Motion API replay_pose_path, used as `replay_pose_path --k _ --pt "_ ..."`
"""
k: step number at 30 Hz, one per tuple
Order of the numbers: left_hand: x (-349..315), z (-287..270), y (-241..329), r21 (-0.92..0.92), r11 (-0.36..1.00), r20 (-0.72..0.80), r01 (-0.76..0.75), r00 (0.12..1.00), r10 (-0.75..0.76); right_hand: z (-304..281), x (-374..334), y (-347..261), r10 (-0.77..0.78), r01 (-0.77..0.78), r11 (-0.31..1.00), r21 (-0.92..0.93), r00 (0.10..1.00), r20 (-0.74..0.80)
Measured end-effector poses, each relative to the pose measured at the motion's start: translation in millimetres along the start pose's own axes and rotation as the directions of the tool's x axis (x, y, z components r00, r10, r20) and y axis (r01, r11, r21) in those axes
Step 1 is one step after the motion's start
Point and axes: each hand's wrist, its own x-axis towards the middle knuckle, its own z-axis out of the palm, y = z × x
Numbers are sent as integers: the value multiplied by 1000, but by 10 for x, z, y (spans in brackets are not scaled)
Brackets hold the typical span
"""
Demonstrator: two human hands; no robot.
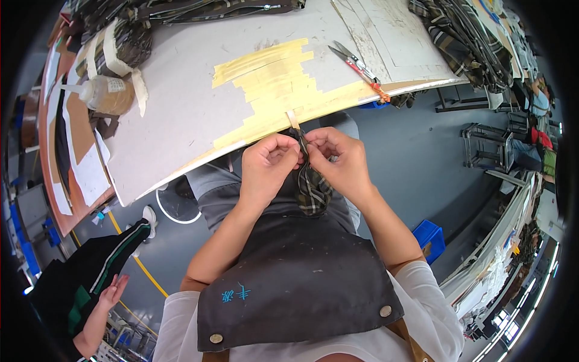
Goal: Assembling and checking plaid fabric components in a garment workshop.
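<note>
A white plastic squeeze bottle wrapped in brown (111,95) sits near the left edge of a grey-topped desk (181,90). At the near edge, a worker's left hand (268,171) pinches the upper end of a dark plaid piece of fabric (313,190), which hangs between the hands, its long axis running from that edge toward the body. The right hand (344,161), equally near, pinches it opposite. Farther right, red-handled metal scissors (360,69) lie by the near edge.
</note>
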Motion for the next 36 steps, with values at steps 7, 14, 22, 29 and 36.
replay_pose_path --k 7,14,22,29,36 --pt "54 54 7 211 970 -77 -117 988 136 35 88 -139 -145 131 964 -230 988 -45" --pt "101 51 -47 293 946 -135 -141 973 187 33 128 13 47 -45 998 44 998 -51" --pt "132 64 27 524 825 -89 -213 949 301 74 202 -92 -119 102 977 -186 990 -80" --pt "77 135 -36 234 964 -177 -128 969 172 135 201 -58 82 -87 996 -30 988 -129" --pt "-162 103 -156 291 955 -42 -65 996 80 95 183 49 58 -55 998 30 994 -93"
